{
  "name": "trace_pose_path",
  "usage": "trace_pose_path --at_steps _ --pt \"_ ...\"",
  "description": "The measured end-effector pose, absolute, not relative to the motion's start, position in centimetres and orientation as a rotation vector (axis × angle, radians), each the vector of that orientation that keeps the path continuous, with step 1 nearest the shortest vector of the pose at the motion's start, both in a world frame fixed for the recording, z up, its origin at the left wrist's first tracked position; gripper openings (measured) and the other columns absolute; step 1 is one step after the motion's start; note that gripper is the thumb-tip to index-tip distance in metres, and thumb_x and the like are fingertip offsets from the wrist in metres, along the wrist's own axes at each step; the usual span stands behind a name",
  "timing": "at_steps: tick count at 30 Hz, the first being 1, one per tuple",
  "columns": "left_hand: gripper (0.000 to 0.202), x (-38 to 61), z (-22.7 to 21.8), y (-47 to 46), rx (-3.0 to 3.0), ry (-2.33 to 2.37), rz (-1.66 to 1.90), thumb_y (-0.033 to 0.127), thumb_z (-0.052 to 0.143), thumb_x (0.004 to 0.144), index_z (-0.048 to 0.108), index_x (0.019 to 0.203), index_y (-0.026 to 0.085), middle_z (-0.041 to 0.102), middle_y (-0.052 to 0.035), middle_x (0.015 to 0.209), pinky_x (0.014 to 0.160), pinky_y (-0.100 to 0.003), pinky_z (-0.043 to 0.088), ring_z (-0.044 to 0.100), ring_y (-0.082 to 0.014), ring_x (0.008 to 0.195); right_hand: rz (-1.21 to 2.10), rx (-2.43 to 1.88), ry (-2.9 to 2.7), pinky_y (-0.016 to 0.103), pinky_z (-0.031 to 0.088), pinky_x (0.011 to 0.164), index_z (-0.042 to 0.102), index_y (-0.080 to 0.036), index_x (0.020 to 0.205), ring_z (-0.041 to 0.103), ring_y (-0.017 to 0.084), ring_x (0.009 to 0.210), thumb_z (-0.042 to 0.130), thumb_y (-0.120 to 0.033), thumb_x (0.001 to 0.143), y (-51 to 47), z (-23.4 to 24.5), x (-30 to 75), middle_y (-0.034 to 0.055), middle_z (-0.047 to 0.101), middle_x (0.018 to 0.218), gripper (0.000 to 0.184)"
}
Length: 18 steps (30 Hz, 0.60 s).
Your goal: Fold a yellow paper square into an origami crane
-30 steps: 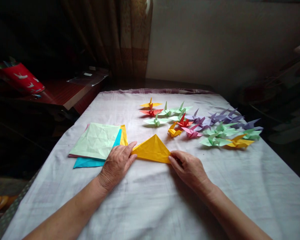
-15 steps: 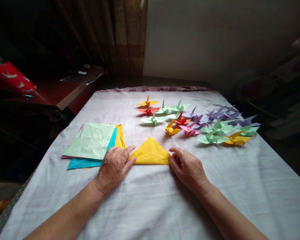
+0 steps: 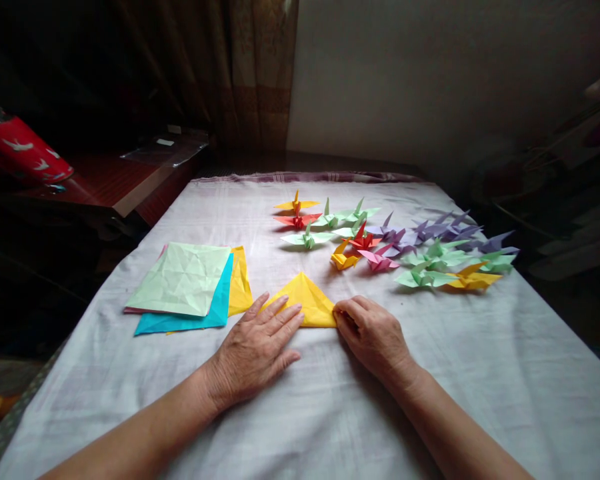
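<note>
A yellow sheet of paper (image 3: 305, 300), folded into a triangle with its point facing away from me, lies on the cloth-covered table (image 3: 300, 400). My left hand (image 3: 260, 340) rests flat across its left part, fingers spread, hiding the left corner. At the right corner, my right hand (image 3: 367, 330) pinches the yellow paper between thumb and bent fingers. Left of the triangle is a pile of creased square sheets: pale green (image 3: 183, 277) on top, blue (image 3: 190, 321) under it, and yellow (image 3: 240, 280) showing at the side.
Several folded paper cranes stand at the back right, among them a yellow crane (image 3: 344, 257), a pink crane (image 3: 379, 259) and a purple crane (image 3: 423, 232). A red container (image 3: 27, 150) and a clear plastic bag (image 3: 167, 148) are on the dark red desk (image 3: 130, 190) at left.
My left hand has gone from gripping the triangle's left corner to lying flat over its left part. My right hand has closed more tightly at the right corner.
</note>
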<state>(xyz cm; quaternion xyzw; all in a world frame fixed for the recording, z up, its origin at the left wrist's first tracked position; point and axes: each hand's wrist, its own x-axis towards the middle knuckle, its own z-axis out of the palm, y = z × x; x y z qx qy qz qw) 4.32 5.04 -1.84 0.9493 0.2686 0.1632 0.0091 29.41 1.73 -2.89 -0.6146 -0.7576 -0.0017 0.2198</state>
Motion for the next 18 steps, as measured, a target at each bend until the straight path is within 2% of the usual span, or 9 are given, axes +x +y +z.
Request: trace_pose_path --at_steps 3,8,18 --pt "0.055 4.21 -2.3 4.89 2.944 0.836 0.401 0.052 0.037 0.1 0.049 0.142 0.018 0.053 -0.0052 0.146 0.118 -0.044 0.027 0.045 -0.0251 0.137 0.002 -1.705 -2.086 0.025 0.039 0.065 0.063 -0.021 0.082 0.059 0.016 0.068 0.05 -0.023 0.093 1.74 -2.85 29.41 0.0018 0.063 0.075 0.017" --pt "0.058 3.87 -2.69 4.91 2.955 0.833 0.308 0.053 0.035 0.1 0.046 0.144 0.016 0.05 -0.0073 0.148 0.116 -0.044 0.031 0.045 -0.0269 0.137 0.029 -1.715 -2.084 0.025 0.039 0.065 0.064 -0.02 0.082 0.059 0.015 0.068 0.051 -0.023 0.093 1.8 -2.83 29.48 0.0017 0.063 0.076 0.017" --pt "0.063 3.71 -2.81 5.05 2.916 0.831 0.226 0.06 0.035 0.098 0.044 0.146 0.019 0.047 -0.0061 0.151 0.118 -0.042 0.028 0.04 -0.0259 0.14 0.042 -1.746 -2.078 0.027 0.039 0.071 0.063 -0.02 0.081 0.058 0.017 0.076 0.054 -0.023 0.091 1.81 -2.35 29.44 0.0029 0.063 0.081 0.014"
